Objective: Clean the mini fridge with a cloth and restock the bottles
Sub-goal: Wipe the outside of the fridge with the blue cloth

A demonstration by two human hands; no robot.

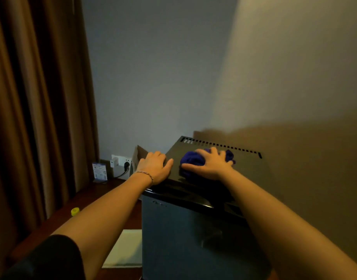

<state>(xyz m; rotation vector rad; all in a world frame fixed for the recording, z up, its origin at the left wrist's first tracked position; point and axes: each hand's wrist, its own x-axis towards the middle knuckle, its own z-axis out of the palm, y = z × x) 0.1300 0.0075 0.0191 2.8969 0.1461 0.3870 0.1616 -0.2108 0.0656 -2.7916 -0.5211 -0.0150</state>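
Up top, head view: right hand (pixel 209 165) pressed w/ spread fingers on blue cloth (pixel 191 161), bunched on mini fridge (pixel 193 229) lid. Left hand (pixel 155 166) flat on lid's left edge, fingers relaxed, holding nothing. Yellow cap (pixel 75 211) on tabletop (pixel 97 195) left of fridge, door closed.

There are two hands, the left hand (pixel 154 167) and the right hand (pixel 209 165), one blue cloth (pixel 191 159), one mini fridge (pixel 193 229), one yellow cap (pixel 75 211), one wall socket (pixel 121 161), and one small card (pixel 100 171) at the lower left.
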